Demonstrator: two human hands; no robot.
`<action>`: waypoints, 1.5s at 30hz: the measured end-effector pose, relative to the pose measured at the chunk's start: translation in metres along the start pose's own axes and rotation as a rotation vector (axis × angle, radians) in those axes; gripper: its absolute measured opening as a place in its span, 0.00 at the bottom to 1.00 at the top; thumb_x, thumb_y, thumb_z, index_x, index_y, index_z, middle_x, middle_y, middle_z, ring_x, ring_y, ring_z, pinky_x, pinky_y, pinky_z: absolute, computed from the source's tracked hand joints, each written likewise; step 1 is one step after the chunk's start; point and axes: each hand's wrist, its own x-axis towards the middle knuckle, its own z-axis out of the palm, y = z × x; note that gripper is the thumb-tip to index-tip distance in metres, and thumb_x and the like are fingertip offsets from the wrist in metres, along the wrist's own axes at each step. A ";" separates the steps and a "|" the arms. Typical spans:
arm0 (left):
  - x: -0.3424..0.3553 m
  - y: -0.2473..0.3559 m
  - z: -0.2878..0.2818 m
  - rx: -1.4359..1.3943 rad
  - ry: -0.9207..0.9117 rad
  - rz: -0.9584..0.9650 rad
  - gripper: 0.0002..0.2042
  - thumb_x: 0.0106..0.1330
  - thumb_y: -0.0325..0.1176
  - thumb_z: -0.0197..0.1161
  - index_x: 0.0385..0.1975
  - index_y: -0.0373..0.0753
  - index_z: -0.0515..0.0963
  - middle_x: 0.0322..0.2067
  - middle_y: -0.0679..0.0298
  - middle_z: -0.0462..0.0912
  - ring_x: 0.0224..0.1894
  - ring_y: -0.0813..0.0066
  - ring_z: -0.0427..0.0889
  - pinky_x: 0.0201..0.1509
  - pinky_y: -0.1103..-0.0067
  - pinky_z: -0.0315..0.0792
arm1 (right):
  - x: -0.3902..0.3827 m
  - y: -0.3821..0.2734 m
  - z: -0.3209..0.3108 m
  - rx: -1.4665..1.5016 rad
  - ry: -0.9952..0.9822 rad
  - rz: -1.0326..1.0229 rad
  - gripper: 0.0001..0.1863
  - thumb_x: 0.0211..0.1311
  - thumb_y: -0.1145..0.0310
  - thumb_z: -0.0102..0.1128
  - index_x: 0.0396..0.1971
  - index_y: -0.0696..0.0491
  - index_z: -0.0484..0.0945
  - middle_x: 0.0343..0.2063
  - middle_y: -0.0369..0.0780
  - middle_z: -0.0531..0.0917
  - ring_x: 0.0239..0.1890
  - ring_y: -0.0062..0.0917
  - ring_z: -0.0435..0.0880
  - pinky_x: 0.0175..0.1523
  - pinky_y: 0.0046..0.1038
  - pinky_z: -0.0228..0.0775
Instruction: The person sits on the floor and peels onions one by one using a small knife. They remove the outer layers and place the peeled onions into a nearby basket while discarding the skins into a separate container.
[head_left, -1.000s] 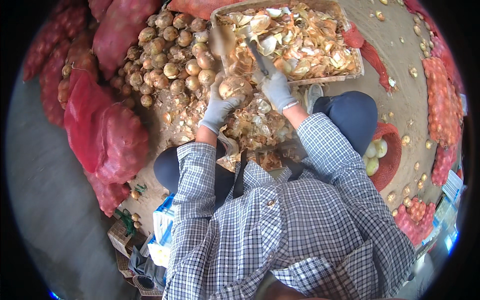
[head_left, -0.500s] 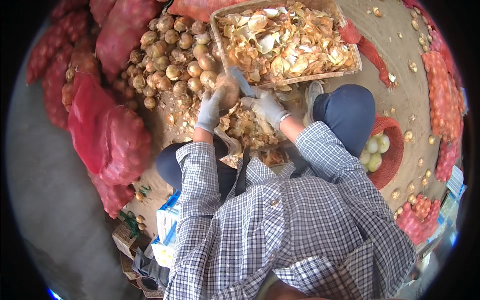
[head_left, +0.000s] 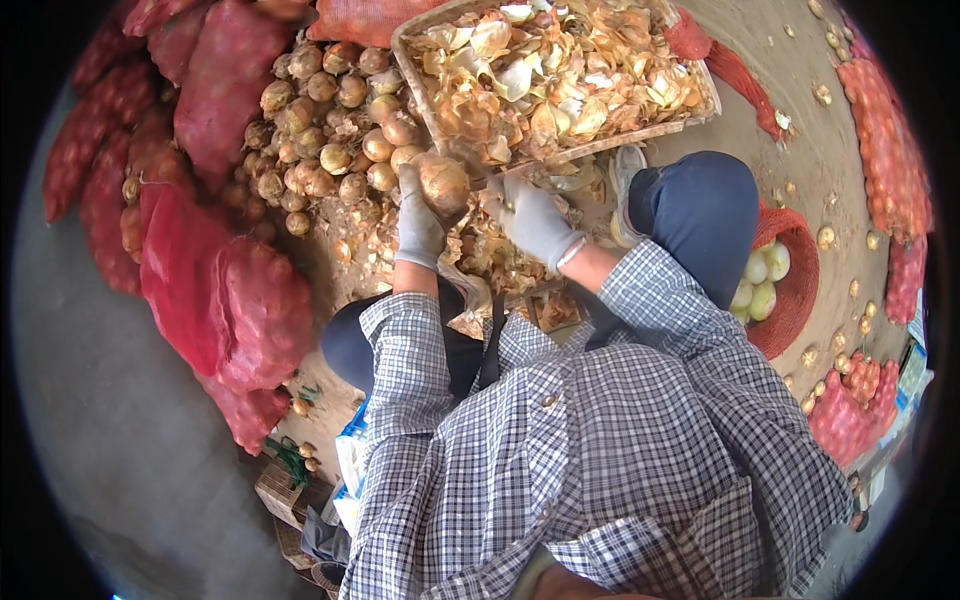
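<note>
My left fingers (head_left: 408,184) close round a large brown onion (head_left: 443,186), right of the onion pile (head_left: 330,130) and by the near left corner of the crate (head_left: 610,143). Best to keep that grip firm, away from the right side. My right fingers (head_left: 512,192) look curled; I cannot tell what they hold. My glove hides the onion's underside; the crate's far rim is cut off.
</note>
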 end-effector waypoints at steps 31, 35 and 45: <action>0.028 -0.013 -0.006 -0.148 0.080 0.120 0.41 0.65 0.74 0.44 0.62 0.43 0.69 0.55 0.57 0.78 0.52 0.55 0.81 0.54 0.58 0.78 | 0.038 -0.024 0.014 -0.381 -0.391 0.084 0.13 0.62 0.72 0.52 0.43 0.63 0.73 0.31 0.57 0.84 0.38 0.50 0.86 0.41 0.47 0.77; 0.024 -0.010 -0.006 -0.123 -0.004 0.084 0.37 0.66 0.67 0.53 0.64 0.43 0.65 0.55 0.56 0.76 0.53 0.58 0.80 0.53 0.60 0.80 | 0.048 -0.023 0.012 -0.348 -0.391 0.140 0.13 0.62 0.71 0.54 0.42 0.62 0.76 0.33 0.58 0.84 0.41 0.51 0.86 0.46 0.46 0.77; 0.029 -0.011 -0.011 -0.115 -0.118 0.092 0.31 0.65 0.61 0.60 0.61 0.47 0.69 0.53 0.58 0.79 0.52 0.56 0.82 0.50 0.54 0.81 | 0.034 -0.013 0.013 -0.368 -0.389 0.151 0.13 0.62 0.71 0.50 0.42 0.62 0.76 0.38 0.59 0.83 0.44 0.53 0.84 0.50 0.48 0.75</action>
